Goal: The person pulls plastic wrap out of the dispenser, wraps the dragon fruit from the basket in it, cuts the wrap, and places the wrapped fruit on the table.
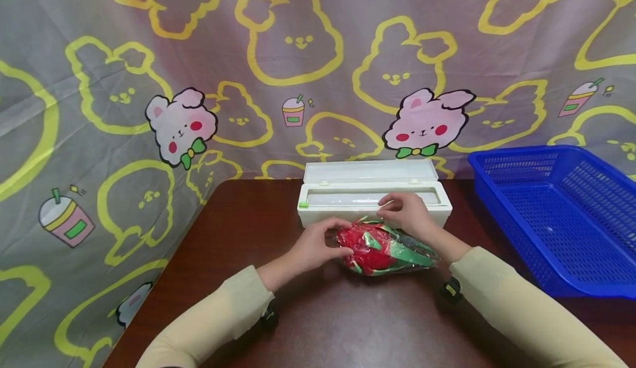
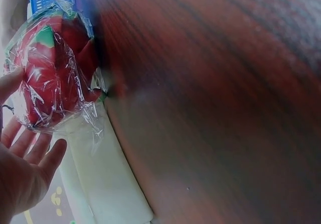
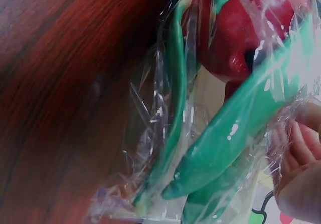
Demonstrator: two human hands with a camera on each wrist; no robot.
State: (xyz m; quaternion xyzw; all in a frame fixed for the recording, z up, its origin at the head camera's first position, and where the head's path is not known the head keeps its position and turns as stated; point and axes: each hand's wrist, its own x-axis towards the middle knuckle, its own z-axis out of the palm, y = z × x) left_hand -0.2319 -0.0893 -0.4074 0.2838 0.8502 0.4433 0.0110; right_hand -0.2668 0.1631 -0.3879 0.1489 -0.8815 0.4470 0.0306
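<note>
A red dragon fruit (image 1: 365, 249) with green leaf tips lies on the table, wrapped in clear, crinkled cling film (image 3: 145, 118). My left hand (image 1: 318, 241) is at the fruit's left end, thumb and fingers spread on either side. Its fingers (image 2: 52, 158) look extended in the left wrist view, and the thumb touches the wrapped fruit. Just behind the fruit, my right hand (image 1: 407, 213) hovers by the front of a white cling film box (image 1: 323, 213), fingers loosely bent with a gap to the thumb. Whether those fingers touch the film is unclear. The box lid (image 1: 367, 171) stands raised.
To the right stands a blue plastic basket (image 1: 551, 271) with slotted sides. Behind the brown wooden table (image 1: 318, 324) hangs a curtain (image 1: 303, 64) printed with cartoon bears and rabbits. A green piece (image 1: 303, 205) sits at the box's left corner.
</note>
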